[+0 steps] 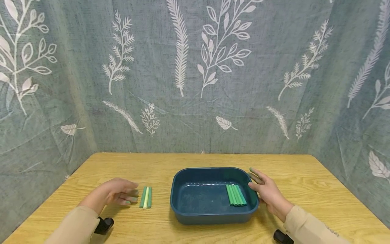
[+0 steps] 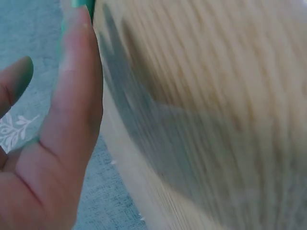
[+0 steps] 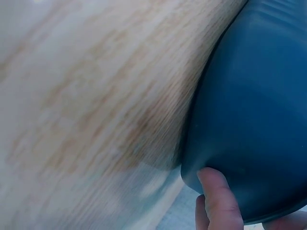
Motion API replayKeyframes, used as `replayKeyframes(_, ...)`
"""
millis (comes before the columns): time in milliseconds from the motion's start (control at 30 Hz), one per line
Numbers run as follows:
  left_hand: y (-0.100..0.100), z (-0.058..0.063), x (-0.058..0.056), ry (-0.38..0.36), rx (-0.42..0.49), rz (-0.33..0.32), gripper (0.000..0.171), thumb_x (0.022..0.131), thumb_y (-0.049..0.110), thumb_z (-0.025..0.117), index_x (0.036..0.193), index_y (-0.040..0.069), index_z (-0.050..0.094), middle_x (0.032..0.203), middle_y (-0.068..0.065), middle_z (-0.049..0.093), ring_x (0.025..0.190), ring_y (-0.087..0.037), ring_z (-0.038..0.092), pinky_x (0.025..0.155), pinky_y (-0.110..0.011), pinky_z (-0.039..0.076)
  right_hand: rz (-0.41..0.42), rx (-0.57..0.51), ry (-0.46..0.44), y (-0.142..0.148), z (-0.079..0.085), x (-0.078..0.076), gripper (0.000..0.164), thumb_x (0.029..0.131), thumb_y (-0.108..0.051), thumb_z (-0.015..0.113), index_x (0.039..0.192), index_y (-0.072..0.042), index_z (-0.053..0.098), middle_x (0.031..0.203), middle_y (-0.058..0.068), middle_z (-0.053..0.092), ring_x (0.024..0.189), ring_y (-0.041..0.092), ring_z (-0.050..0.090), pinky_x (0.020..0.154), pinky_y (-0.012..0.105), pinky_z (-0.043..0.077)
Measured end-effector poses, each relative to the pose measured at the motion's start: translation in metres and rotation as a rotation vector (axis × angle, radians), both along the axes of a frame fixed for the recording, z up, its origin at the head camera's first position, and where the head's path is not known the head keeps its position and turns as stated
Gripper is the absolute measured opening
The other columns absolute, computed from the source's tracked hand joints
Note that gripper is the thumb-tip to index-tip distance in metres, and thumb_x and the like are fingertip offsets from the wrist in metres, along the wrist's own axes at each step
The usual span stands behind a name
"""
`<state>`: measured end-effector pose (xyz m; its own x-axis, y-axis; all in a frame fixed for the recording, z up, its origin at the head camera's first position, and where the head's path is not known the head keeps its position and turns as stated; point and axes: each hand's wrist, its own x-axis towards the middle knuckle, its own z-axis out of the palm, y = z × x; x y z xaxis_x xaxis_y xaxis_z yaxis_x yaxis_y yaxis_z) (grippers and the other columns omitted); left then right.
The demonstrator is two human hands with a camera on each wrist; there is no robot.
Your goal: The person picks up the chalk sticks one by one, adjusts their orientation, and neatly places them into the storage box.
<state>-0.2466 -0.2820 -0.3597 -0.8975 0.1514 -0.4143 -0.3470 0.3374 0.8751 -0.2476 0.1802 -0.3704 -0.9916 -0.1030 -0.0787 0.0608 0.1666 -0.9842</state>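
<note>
Sticks (image 1: 147,198), three, two green flanking one pale yellow, lying side by side on our wooden table (image 1: 122,162), just beside our left hand (image 1: 119,191), its fingers loosely bent and thumb apart; whether a tip touches them, we cannot tell. Box (image 1: 213,219), one, dark blue, right of these, green sticks (image 1: 234,195) within; our right hand (image 1: 268,192) pinches its right rim between thumb and fingers. Behind, we list one leaf-patterned curtain (image 1: 152,67).
</note>
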Motion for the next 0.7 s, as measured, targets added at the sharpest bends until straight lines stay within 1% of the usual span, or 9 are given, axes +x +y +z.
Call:
replayKeyframes(100, 0.004, 0.000, -0.005, -0.031, -0.031, -0.019, 0.052, 0.102, 0.014, 0.049, 0.138, -0.020, 0.033, 0.099, -0.013, 0.066, 0.080, -0.020, 0.068, 0.069, -0.025, 0.057, -0.010, 0.006, -0.004, 0.001, 0.000, 0.000, 0.060, 0.101, 0.000, 0.047, 0.155, -0.004, 0.020, 0.155, 0.024, 0.022, 0.138, 0.047, 0.025, 0.087, 0.047, 0.053)
replayKeyframes(200, 0.007, -0.001, -0.010, -0.053, -0.082, -0.041, 0.047, 0.101, 0.014, 0.051, 0.136, -0.017, 0.041, 0.097, -0.012, 0.066, 0.076, -0.018, 0.066, 0.071, -0.026, 0.056, -0.014, 0.012, -0.001, 0.003, 0.000, 0.001, 0.060, 0.101, -0.001, 0.047, 0.155, -0.004, 0.020, 0.155, 0.025, 0.022, 0.138, 0.047, 0.025, 0.088, 0.047, 0.053)
replayKeyframes(267, 0.007, -0.001, -0.013, -0.055, -0.109, -0.065, 0.047, 0.102, 0.015, 0.050, 0.135, -0.017, 0.041, 0.097, -0.011, 0.065, 0.076, -0.018, 0.064, 0.072, -0.027, 0.056, -0.016, 0.009, 0.007, 0.003, 0.001, 0.001, 0.060, 0.101, -0.001, 0.048, 0.155, -0.004, 0.021, 0.155, 0.025, 0.022, 0.137, 0.047, 0.026, 0.085, 0.045, 0.054)
replayKeyframes(333, 0.007, -0.001, -0.017, -0.067, -0.126, -0.073, 0.047, 0.102, 0.016, 0.051, 0.135, -0.017, 0.042, 0.095, -0.010, 0.064, 0.076, -0.017, 0.063, 0.072, -0.027, 0.055, -0.017, 0.007, 0.012, 0.003, 0.002, 0.001, 0.060, 0.101, -0.002, 0.048, 0.155, -0.004, 0.021, 0.155, 0.025, 0.022, 0.137, 0.047, 0.027, 0.082, 0.043, 0.055)
replayKeyframes(400, 0.005, -0.002, -0.020, -0.071, -0.132, -0.082, 0.046, 0.102, 0.017, 0.052, 0.133, -0.016, 0.043, 0.094, -0.010, 0.063, 0.076, -0.017, 0.063, 0.072, -0.027, 0.055, -0.019, 0.002, 0.014, 0.003, 0.003, 0.000, 0.060, 0.101, -0.002, 0.048, 0.155, -0.005, 0.021, 0.155, 0.025, 0.022, 0.137, 0.047, 0.028, 0.081, 0.042, 0.056)
replayKeyframes(500, 0.001, -0.004, -0.023, -0.074, -0.126, -0.104, 0.039, 0.102, 0.017, 0.052, 0.127, -0.014, 0.050, 0.093, -0.010, 0.060, 0.078, -0.017, 0.063, 0.072, -0.025, 0.055, -0.020, -0.001, 0.007, 0.003, 0.003, -0.002, 0.060, 0.101, -0.002, 0.048, 0.155, -0.005, 0.021, 0.155, 0.025, 0.023, 0.137, 0.048, 0.027, 0.084, 0.045, 0.055)
replayKeyframes(600, -0.004, -0.006, -0.022, -0.086, -0.095, -0.123, 0.034, 0.102, 0.015, 0.051, 0.123, -0.012, 0.055, 0.094, -0.011, 0.059, 0.080, -0.017, 0.063, 0.073, -0.025, 0.055, -0.022, -0.005, -0.010, 0.002, 0.002, -0.003, 0.060, 0.101, -0.002, 0.048, 0.154, -0.004, 0.022, 0.154, 0.025, 0.023, 0.136, 0.049, 0.026, 0.086, 0.048, 0.055)
replayKeyframes(700, -0.006, -0.008, -0.022, -0.101, -0.072, -0.120, 0.033, 0.102, 0.014, 0.051, 0.122, -0.012, 0.056, 0.094, -0.010, 0.060, 0.081, -0.017, 0.064, 0.074, -0.025, 0.056, -0.025, -0.006, -0.016, 0.001, 0.000, -0.004, 0.060, 0.101, -0.001, 0.048, 0.154, -0.004, 0.022, 0.154, 0.025, 0.024, 0.136, 0.049, 0.026, 0.085, 0.048, 0.055)
